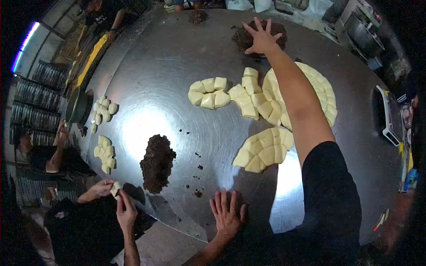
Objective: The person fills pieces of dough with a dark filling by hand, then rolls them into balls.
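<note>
My right hand [262, 39] reaches far across the metal table, fingers spread on top of a large dark brown mound [280, 34]. My left hand [227, 214] lies flat near the front edge of the table, fingers apart and holding nothing. Under and beside my right arm spreads a big round of pale cut dough [318, 86]. Left of it lie joined dough pieces [208, 93] and more chunks [250, 98]. A scored dough slab [265, 149] is between my hands. Toward the left sits a long dark brown heap [158, 164] with crumbs scattered beside it.
A co-worker's hands [116, 195] hold a small dough piece at the lower left. Dough lumps [104, 109] and a pale dough cluster [104, 154] lie on the metal table [177, 48]. Other people stand along the left. At right are a white-framed device [389, 116] and a metal pot [361, 33].
</note>
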The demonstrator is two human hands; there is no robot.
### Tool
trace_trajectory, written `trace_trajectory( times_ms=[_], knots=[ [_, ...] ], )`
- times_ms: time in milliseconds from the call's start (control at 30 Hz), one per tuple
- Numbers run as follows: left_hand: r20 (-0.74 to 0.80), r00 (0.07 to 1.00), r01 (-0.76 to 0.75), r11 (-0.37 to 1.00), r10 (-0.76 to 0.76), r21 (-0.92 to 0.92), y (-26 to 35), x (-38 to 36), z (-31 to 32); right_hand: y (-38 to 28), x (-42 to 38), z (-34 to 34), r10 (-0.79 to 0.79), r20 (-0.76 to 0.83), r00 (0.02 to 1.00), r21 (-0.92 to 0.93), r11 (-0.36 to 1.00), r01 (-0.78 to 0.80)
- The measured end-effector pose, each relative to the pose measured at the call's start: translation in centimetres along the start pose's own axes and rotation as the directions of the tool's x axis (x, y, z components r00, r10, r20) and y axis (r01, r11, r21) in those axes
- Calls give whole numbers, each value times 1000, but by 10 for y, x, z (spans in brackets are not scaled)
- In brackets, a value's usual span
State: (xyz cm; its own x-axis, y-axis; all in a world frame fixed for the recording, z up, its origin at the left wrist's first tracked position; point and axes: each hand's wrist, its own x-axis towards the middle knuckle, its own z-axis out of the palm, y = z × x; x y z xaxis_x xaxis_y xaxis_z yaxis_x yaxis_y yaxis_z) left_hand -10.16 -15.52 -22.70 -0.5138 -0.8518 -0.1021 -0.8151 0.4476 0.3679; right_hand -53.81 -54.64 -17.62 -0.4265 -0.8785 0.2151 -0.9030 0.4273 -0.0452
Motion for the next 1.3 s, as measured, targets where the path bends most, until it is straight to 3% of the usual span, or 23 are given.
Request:
trace_trajectory(
  times_ms=[100,233,300,367,467,633,733,767,833,867,967,1000,1067,1100,1133,1200,1300],
  knots=[
    [12,1000,10,1000,-11,9,-3,0,5,4,21,32,71,69,995,-31,997,-69],
    [22,999,30,999,-31,15,4,3,-1,13,20,48,58,-21,998,-133,989,-60],
    [19,1000,21,999,-22,27,5,3,-1,10,23,49,47,-161,986,-121,990,-67],
    [16,1000,10,999,-11,42,5,3,-1,7,16,43,52,-202,978,-97,993,-72],
    [24,999,21,999,-22,28,5,3,-1,13,14,46,48,-290,956,23,999,-43],
    [-4,1000,28,999,-28,43,3,3,-1,34,30,47,110,-275,955,208,977,-53],
    [-5,999,34,999,-34,23,3,2,-1,41,30,36,280,-251,927,444,884,-148],
    [-9,1000,29,999,-29,13,3,2,-1,42,28,30,276,-256,926,443,886,-141],
    [-22,999,24,1000,-24,3,2,2,-1,52,29,25,392,-69,917,659,708,-253],
    [-27,999,18,1000,-18,-5,2,2,-1,56,31,22,391,-78,917,659,711,-247],
    [-24,1000,15,1000,-15,-15,3,1,-3,68,47,33,629,147,763,938,157,-309],
    [-32,999,11,1000,-12,-16,3,1,-3,66,47,21,629,139,765,940,158,-301],
    [6,1000,6,999,-6,-40,3,0,-3,63,38,-5,681,444,583,895,-306,-325],
    [3,1000,7,999,-7,-37,3,1,-5,65,37,-7,679,444,585,895,-308,-323],
    [13,1000,2,999,-2,-34,4,1,-6,67,37,-10,582,404,706,914,-284,-289],
    [26,999,29,999,-28,-23,5,3,-9,59,34,-13,404,336,851,928,-295,-227],
    [-12,1000,3,998,-4,-56,5,2,-8,23,-7,-68,128,340,932,875,-406,-263]
  ],
)
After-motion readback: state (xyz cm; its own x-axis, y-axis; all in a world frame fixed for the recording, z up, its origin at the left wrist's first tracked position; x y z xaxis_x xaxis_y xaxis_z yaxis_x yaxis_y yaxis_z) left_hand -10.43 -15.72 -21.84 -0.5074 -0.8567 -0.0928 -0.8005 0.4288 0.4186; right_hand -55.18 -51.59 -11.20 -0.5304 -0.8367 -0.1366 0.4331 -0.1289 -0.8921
